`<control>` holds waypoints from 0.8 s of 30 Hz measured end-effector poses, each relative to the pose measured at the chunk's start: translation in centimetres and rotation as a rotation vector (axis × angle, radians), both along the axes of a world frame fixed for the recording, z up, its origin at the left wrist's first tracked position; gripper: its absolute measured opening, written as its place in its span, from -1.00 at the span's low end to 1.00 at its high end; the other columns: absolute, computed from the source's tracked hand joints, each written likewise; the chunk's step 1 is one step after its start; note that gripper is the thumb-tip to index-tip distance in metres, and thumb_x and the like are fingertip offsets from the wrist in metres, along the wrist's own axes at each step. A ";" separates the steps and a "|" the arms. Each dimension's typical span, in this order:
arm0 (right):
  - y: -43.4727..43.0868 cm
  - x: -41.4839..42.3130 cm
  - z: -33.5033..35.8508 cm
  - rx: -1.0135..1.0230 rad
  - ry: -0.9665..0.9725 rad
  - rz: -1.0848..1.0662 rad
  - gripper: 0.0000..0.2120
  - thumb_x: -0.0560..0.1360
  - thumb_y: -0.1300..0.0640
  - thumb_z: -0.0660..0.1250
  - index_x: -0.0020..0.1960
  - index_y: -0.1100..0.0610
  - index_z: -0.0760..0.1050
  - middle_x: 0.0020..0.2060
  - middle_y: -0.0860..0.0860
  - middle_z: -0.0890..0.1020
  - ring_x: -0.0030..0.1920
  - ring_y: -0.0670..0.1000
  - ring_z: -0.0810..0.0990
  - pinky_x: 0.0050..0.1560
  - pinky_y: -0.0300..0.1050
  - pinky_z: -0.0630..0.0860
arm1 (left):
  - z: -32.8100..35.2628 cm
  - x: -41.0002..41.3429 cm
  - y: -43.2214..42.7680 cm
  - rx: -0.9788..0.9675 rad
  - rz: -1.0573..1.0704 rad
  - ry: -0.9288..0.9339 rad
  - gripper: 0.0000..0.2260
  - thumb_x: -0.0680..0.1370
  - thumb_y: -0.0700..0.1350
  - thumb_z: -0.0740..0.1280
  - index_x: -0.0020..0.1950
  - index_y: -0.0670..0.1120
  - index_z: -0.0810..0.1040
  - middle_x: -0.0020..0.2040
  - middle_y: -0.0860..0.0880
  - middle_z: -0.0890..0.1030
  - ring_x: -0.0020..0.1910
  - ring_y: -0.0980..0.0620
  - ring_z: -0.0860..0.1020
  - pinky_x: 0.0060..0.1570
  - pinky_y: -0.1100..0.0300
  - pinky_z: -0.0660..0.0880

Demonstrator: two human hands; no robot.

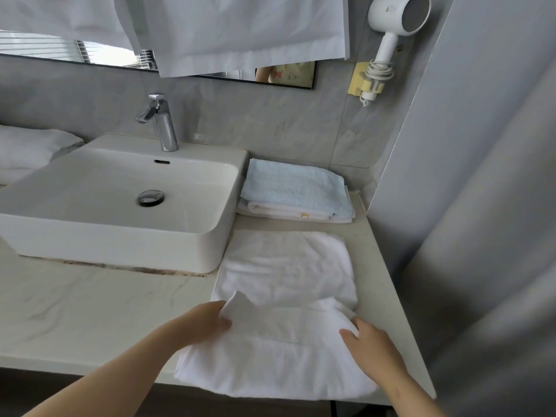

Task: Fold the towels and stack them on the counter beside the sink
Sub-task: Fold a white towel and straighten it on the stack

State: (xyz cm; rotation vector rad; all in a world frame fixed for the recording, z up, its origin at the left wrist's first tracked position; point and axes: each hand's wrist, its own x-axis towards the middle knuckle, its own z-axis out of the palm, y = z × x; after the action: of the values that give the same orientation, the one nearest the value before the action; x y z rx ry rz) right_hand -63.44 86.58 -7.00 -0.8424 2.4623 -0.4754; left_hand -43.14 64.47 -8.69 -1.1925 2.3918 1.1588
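A white towel (285, 275) lies spread on the pale counter (90, 311) to the right of the sink (120, 188), its near part hanging slightly over the front edge. My left hand (207, 322) pinches the towel's lifted left corner. My right hand (370, 344) grips the folded edge on the right side. Behind it, against the wall, sits a stack of folded towels (296, 191), a light blue one on top of a white one.
A chrome faucet (161, 121) stands behind the basin. White cloths (240, 31) hang over the mirror. A hair dryer (394, 25) is mounted on the wall at right. Another white towel (27, 149) lies left of the sink. A grey wall closes the right side.
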 end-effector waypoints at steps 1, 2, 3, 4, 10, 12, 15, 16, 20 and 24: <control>0.0 0.0 0.4 -0.052 -0.021 -0.056 -0.89 0.55 0.01 0.16 -0.01 0.00 0.44 -0.11 -0.03 0.57 -0.05 0.05 0.53 -0.08 -0.11 0.45 | 0.3 0.2 -0.3 0.066 0.052 0.066 -0.71 0.58 -0.10 0.20 0.31 0.01 0.45 0.16 -0.01 0.56 0.10 0.01 0.53 0.15 0.14 0.46; 0.0 -0.1 1.0 -0.136 -0.046 -0.128 -0.93 0.51 0.06 0.20 -0.12 0.01 0.43 -0.19 -0.03 0.55 -0.11 0.06 0.52 -0.13 -0.10 0.44 | 0.8 0.3 -0.5 0.128 0.112 0.148 -0.73 0.57 -0.12 0.24 0.27 -0.01 0.49 0.14 -0.02 0.58 0.09 0.00 0.55 0.17 0.12 0.46; -0.2 -0.2 1.5 -0.233 -0.070 -0.203 -0.91 0.48 0.12 0.22 -0.21 0.05 0.41 -0.26 -0.01 0.53 -0.19 0.06 0.50 -0.19 -0.09 0.41 | 1.4 0.2 -0.8 0.188 0.174 0.236 -0.76 0.54 -0.12 0.29 0.21 -0.03 0.53 0.10 -0.04 0.61 0.07 -0.03 0.58 0.15 0.10 0.48; -0.5 -0.3 2.0 -0.330 -0.084 -0.261 -0.87 0.45 0.16 0.22 -0.27 0.09 0.38 -0.32 0.02 0.50 -0.27 0.06 0.46 -0.26 -0.10 0.35 | 2.1 0.1 -1.1 0.240 0.228 0.330 -0.76 0.49 -0.11 0.34 0.15 -0.06 0.56 0.06 -0.08 0.63 0.04 -0.07 0.60 0.12 0.07 0.51; -2.3 -2.2 4.2 -0.706 -0.071 -0.441 -0.82 0.44 0.24 0.27 -0.31 0.25 0.35 -0.40 0.10 0.44 -0.34 0.07 0.34 -0.35 -0.10 0.22 | 5.5 -1.9 -3.0 0.417 0.481 0.669 -0.81 0.46 -0.21 0.39 0.06 -0.18 0.58 -0.07 -0.21 0.67 -0.14 -0.17 0.63 -0.14 0.06 0.57; -2.9 -3.3 4.2 -0.737 -0.051 -0.430 -0.84 0.49 0.26 0.27 -0.24 0.31 0.39 -0.38 0.08 0.44 -0.32 0.04 0.33 -0.33 -0.11 0.23 | 6.1 -2.9 -3.3 0.346 0.541 0.710 -0.89 0.56 -0.25 0.27 0.02 -0.16 0.57 -0.12 -0.17 0.65 -0.19 -0.13 0.61 -0.21 0.11 0.55; -4.2 -4.8 4.5 -0.760 -0.015 -0.381 -0.85 0.55 0.22 0.23 -0.19 0.23 0.41 -0.36 0.02 0.45 -0.29 0.02 0.36 -0.27 -0.11 0.27 | 6.2 -4.4 -4.0 0.222 0.610 0.714 -0.89 0.58 -0.25 0.25 -0.04 -0.10 0.56 -0.18 -0.09 0.63 -0.24 -0.05 0.59 -0.27 0.17 0.51; -4.7 -5.4 4.6 -0.757 0.000 -0.364 -0.86 0.56 0.21 0.21 -0.18 0.19 0.41 -0.34 0.00 0.45 -0.27 0.01 0.38 -0.25 -0.10 0.28 | 6.0 -4.9 -4.3 0.181 0.620 0.706 -0.89 0.58 -0.24 0.25 -0.02 -0.11 0.56 -0.17 -0.08 0.63 -0.22 -0.06 0.59 -0.21 0.14 0.52; -7.4 -7.8 4.4 -0.680 0.035 -0.317 -0.73 0.57 0.19 0.18 -0.30 0.05 0.29 -0.35 -0.04 0.41 -0.28 0.01 0.34 -0.28 -0.10 0.28 | 4.3 -6.8 -5.6 0.026 0.650 0.607 -0.88 0.56 -0.22 0.27 0.02 -0.14 0.58 -0.07 -0.18 0.64 -0.06 -0.19 0.60 0.03 -0.02 0.54; -10.3 -10.0 3.2 -0.556 0.020 -0.290 -0.70 0.57 0.20 0.14 -0.32 0.04 0.22 -0.36 -0.03 0.36 -0.27 0.06 0.33 -0.32 -0.11 0.26 | 1.9 -8.9 -6.7 -0.042 0.639 0.485 -0.81 0.57 -0.24 0.23 0.12 -0.23 0.56 0.03 -0.24 0.58 -0.06 -0.17 0.55 -0.04 0.10 0.49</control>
State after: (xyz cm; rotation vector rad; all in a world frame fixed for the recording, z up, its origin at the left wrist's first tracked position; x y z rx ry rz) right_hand -73.40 76.26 -3.79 -0.6856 2.5113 -1.3022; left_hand -52.00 57.82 -6.78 -1.9716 2.4207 1.7573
